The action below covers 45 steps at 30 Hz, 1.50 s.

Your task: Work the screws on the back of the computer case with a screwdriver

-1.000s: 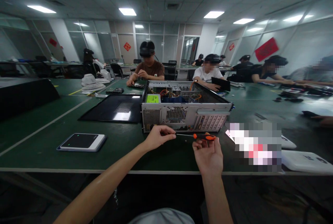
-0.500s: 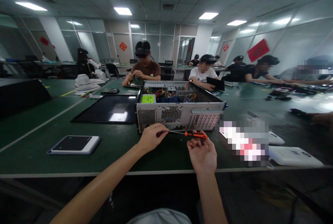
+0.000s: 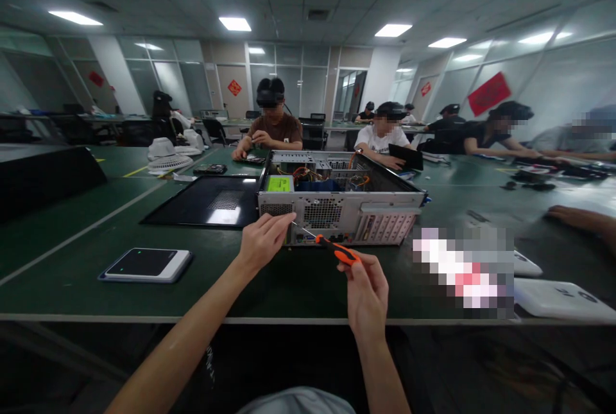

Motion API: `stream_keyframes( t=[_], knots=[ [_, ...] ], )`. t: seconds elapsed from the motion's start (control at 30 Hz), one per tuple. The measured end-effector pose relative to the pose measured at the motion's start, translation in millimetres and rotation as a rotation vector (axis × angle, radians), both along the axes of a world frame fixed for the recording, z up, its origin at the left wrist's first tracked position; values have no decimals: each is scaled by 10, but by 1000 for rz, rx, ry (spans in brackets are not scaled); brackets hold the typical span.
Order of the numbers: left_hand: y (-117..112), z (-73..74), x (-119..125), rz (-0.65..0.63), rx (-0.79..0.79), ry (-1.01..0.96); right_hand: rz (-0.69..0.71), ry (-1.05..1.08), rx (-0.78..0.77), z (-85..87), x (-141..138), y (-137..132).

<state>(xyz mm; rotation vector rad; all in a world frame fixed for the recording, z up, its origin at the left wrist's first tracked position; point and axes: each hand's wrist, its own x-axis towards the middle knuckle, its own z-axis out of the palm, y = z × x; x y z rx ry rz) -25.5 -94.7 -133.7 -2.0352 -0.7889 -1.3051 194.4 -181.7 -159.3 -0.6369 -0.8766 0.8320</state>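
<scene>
My right hand (image 3: 368,289) is closed round the orange-and-black handle of a screwdriver (image 3: 342,251). The thin shaft slants up and left, its tip by the fingertips of my left hand (image 3: 262,237). Those fingers are pinched together in front of the lower left of the case's back panel; what lies between them is too small to make out. Both hands are on the near side of an open computer case (image 3: 351,199), lying on its side with its back towards me. Coloured cables and a power supply with a bright green label (image 3: 280,183) show inside.
A black side panel (image 3: 192,208) lies flat left of the case. Nearer, a white-and-black device (image 3: 147,264) rests on the green table (image 3: 62,253). At right are a blurred-out bright object (image 3: 457,266) and a white box (image 3: 561,295). Co-workers (image 3: 274,125) sit across the table.
My left hand has moved left and slightly up, towards the case's back panel. The screwdriver has gone from nearly level to slanted, its handle lower, with my right hand now wrapped round it.
</scene>
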Motion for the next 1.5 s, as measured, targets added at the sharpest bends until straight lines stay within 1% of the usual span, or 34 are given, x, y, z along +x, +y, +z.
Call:
stream_keyframes(
  t=[0.07, 0.13, 0.27, 0.37, 0.5, 0.63, 0.87, 0.97, 1.17, 1.27, 1.37, 1.5],
  knots=[
    [21, 26, -76, 45, 46, -33, -18, -184, 113, 81, -172, -96],
    [38, 43, -120, 69, 76, -92, -10, -303, 216, 173, -344, -173],
    [56, 60, -151, 60, 113, -251, -36, -514, 369, 329, -649, -242],
    [64, 69, -172, 74, 107, -345, -29, -598, 431, 394, -838, -245],
    [97, 55, -207, 85, 97, -400, -21, -623, 460, 426, -1014, -230],
    [150, 14, -218, 92, 90, -457, -22, -644, 451, 435, -1078, -211],
    [181, -13, -197, 59, 33, -542, 1, -706, 473, 462, -1068, -207],
    [199, -37, -187, 50, 16, -581, 0, -716, 455, 474, -1076, -210],
    [193, -63, -134, 49, -110, -703, -30, -643, 417, 507, -1135, -198],
    [171, -46, -101, 46, -116, -733, -59, -605, 417, 524, -1154, -192],
    [163, -39, -89, 12, -135, -734, -76, -596, 426, 534, -1173, -187],
    [168, -50, -109, 5, -150, -751, -91, -632, 412, 541, -1205, -166]
  ],
)
